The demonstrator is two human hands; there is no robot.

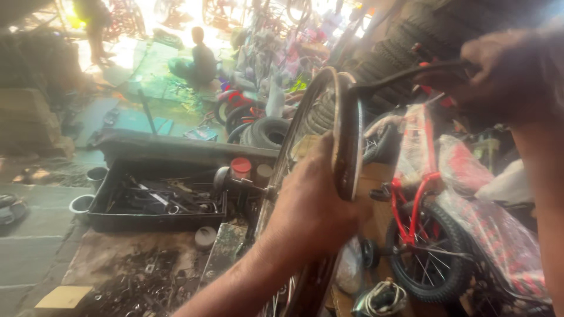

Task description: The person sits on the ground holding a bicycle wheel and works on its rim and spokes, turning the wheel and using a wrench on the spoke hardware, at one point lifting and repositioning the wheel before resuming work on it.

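A bicycle wheel (305, 176) is held upright on edge at the right edge of a cluttered workbench (117, 258), w/ its axle (247, 185) sticking out toward the tray side. The rim and the tyre (348, 147) riding on it are clamped by the left hand (311, 205), fingers wrapped over the top, thumb behind; judged, the grip is there to steady the wheel against prying. A dark tyre lever (405, 76) is gripped in the closed right hand (499, 70), upper right, its tip hooked at the tyre bead near the rim's top; the angle looks set for leverage.

On the bench's near-left corner a bit of cardboard (63, 296) lies, w/ small metal scraps scattered beside it. Further back, a black tool tray (100, 220) sits at the bench's far edge, spanners etc. inside; a red-capped pot (240, 168) stands at its right end. Two small metal cups (82, 204) are hung off the tray's left side.

To the right, a small red bike (423, 235) partly in plastic wrap is parked. Beyond, stacked tyres (267, 132) are seen, and a person (202, 58) seated in bright glare; details there can't be made out.
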